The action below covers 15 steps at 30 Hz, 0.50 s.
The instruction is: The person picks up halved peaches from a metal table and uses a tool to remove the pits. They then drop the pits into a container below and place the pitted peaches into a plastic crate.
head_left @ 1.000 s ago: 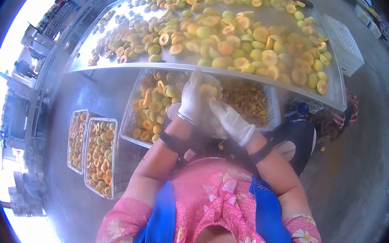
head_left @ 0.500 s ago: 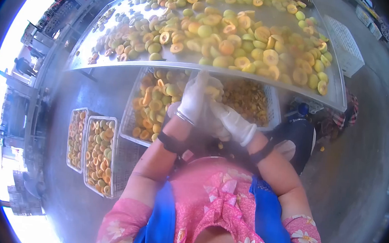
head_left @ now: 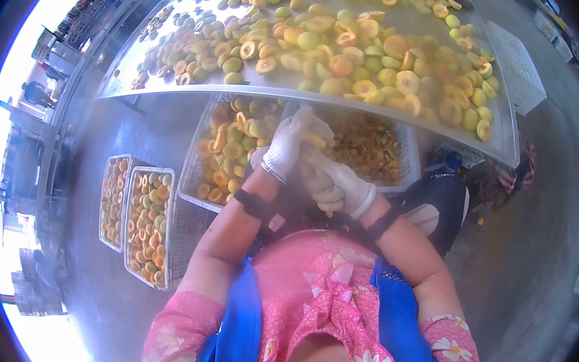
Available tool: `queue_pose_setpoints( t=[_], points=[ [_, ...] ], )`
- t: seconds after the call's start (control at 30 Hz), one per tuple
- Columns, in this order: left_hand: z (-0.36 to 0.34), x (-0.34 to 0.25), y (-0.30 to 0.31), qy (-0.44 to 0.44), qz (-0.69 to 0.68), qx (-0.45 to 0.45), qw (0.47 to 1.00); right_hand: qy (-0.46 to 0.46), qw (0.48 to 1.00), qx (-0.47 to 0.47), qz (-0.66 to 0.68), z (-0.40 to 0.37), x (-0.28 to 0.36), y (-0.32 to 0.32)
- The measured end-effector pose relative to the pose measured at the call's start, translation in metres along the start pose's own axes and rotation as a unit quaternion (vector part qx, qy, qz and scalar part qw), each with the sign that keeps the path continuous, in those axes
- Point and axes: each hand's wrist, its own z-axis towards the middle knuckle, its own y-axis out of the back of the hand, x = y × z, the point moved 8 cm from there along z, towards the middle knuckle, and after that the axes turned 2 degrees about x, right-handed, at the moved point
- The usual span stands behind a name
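My left hand (head_left: 284,146), in a white glove, is raised just below the near edge of the metal table. Its fingers are closed round what looks like a yellow piece of apricot (head_left: 316,140), partly hidden and blurred. My right hand (head_left: 345,185), also gloved, lies close against it, lower and to the right, with curled fingers. What it holds, if anything, is hidden. Beneath the hands, a white crate (head_left: 194,167) contains apricot halves (head_left: 233,151) on the left. Darker brown-orange pits or scraps (head_left: 371,146) fill a container on the right.
The metal table (head_left: 208,90) bears many whole and halved apricots. Two white crates of halves (head_left: 148,228) stand on the floor at left. Another white crate (head_left: 516,66) is beyond the table's right side. A person's checked sleeve (head_left: 525,162) shows at right.
My right hand has turned slightly, so its curled fingers show more clearly. My left hand stays almost in place. The view has shifted a little.
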Motion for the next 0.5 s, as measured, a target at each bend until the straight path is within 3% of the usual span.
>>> queue_pose_setpoints(
  t=[0.03, 0.07, 0.13, 0.2, 0.23, 0.27, 0.33, 0.37, 0.4, 0.47, 0.5],
  points=[
    [0.000, 0.003, -0.002, 0.022, -0.080, -0.003, 0.997, 0.000, 1.000, 0.001, 0.000, 0.001, 0.000, 0.001],
    [-0.003, 0.002, -0.005, 0.020, -0.078, -0.004, 0.997, 0.006, 1.000, 0.025, 0.017, 0.002, 0.001, 0.000],
    [-0.012, 0.002, -0.019, 0.094, -0.275, -0.037, 0.956, 0.011, 0.998, 0.054, 0.029, 0.006, 0.002, 0.002],
    [0.000, 0.019, 0.011, 0.081, -0.235, -0.084, 0.965, 0.000, 0.984, 0.132, 0.121, 0.005, -0.001, -0.004],
    [0.001, 0.012, 0.015, 0.039, -0.364, -0.075, 0.928, 0.022, 0.971, 0.197, 0.137, 0.001, 0.003, -0.013],
    [0.002, 0.004, 0.021, -0.004, -0.486, -0.062, 0.872, 0.018, 0.970, 0.201, 0.134, -0.002, 0.004, -0.014],
    [-0.002, -0.002, 0.093, -0.123, -0.244, -0.139, 0.952, 0.081, 0.968, 0.181, 0.155, -0.013, 0.021, -0.010],
    [-0.013, -0.006, 0.125, -0.057, -0.042, -0.206, 0.976, 0.108, 0.968, 0.131, 0.183, -0.014, 0.026, 0.005],
    [-0.015, -0.033, 0.132, -0.135, 0.111, -0.213, 0.961, 0.107, 0.968, 0.133, 0.182, -0.014, 0.028, 0.008],
    [-0.014, -0.069, 0.143, -0.146, 0.300, -0.262, 0.905, 0.184, 0.963, -0.007, 0.197, -0.012, 0.038, 0.038],
    [-0.004, -0.073, 0.149, -0.145, 0.300, -0.265, 0.905, 0.172, 0.967, -0.025, 0.188, -0.008, 0.036, 0.044]
  ],
)
